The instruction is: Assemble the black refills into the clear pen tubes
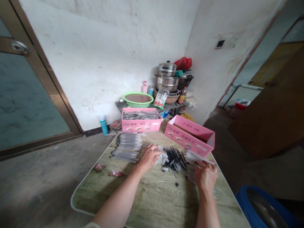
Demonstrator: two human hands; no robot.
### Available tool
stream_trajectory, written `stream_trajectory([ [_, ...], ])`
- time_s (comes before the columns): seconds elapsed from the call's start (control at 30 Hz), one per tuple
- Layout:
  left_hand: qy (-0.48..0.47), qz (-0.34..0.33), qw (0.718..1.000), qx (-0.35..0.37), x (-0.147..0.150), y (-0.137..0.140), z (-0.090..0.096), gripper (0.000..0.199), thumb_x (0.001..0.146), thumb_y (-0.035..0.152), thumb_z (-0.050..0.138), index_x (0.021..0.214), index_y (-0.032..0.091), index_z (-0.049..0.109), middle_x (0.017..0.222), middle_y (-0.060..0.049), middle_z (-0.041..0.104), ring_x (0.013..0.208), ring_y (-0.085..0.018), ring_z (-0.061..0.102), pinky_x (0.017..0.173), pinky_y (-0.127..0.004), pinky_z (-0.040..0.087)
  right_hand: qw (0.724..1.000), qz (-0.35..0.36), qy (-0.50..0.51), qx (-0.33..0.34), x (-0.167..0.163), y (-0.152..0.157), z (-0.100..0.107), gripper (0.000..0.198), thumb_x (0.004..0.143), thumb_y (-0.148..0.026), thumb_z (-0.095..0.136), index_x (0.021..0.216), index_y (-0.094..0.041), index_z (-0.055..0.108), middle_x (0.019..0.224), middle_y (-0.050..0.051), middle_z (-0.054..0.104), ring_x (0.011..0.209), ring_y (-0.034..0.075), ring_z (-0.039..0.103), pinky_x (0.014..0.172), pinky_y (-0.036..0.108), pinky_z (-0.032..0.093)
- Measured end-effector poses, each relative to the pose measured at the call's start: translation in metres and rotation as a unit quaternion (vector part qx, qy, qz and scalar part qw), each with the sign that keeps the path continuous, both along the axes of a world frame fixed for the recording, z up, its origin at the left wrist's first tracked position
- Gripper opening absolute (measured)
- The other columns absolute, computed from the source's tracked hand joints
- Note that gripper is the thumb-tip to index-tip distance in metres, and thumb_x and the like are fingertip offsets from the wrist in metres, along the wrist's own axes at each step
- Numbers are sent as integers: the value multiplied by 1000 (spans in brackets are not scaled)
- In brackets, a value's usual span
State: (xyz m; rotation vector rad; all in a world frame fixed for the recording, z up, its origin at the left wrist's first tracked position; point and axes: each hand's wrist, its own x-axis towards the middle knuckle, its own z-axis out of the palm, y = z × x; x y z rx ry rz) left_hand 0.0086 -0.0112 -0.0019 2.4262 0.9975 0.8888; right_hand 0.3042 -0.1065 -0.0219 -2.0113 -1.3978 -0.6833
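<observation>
My left hand [149, 157] reaches over the table with its fingers stretched out, touching a small heap of whitish translucent pieces [161, 158]. Beside that heap lies a loose pile of black, slender pen parts [176, 159]. My right hand [206, 177] rests with fingers apart on a layer of clear, thin pen tubes [191, 164] at the right. Its fingertips are partly hidden. Left of my left hand, pens with dark tips [128, 145] lie side by side in a row. One small black piece [177, 184] sits alone in front of the pile.
A pink box [142, 125] filled with pens stands at the table's back edge. Another pink box [190, 139] stands angled to its right. Behind are a green basin [138, 104] and stacked pots [167, 82]. A blue tub [249, 202] is on the floor at right.
</observation>
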Motion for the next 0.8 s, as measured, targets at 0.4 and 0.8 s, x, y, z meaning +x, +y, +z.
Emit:
stream_trajectory([
  [0.4,-58,268,962,0,-39,20,13,24,80,13,62,101,19,74,100,-8,68,97,-23,59,92,-35,44,987,124,32,94,-35,10,7,32,92,-36,49,86,-14,72,86,14,69,97,30,53,90,44,41],
  [0.8,99,329,934,-96,-58,30,1,22,77,10,62,89,24,74,93,-4,71,88,-20,64,80,-28,45,983,135,55,107,-45,7,13,34,95,-37,47,86,-14,70,84,14,69,95,29,54,88,42,43],
])
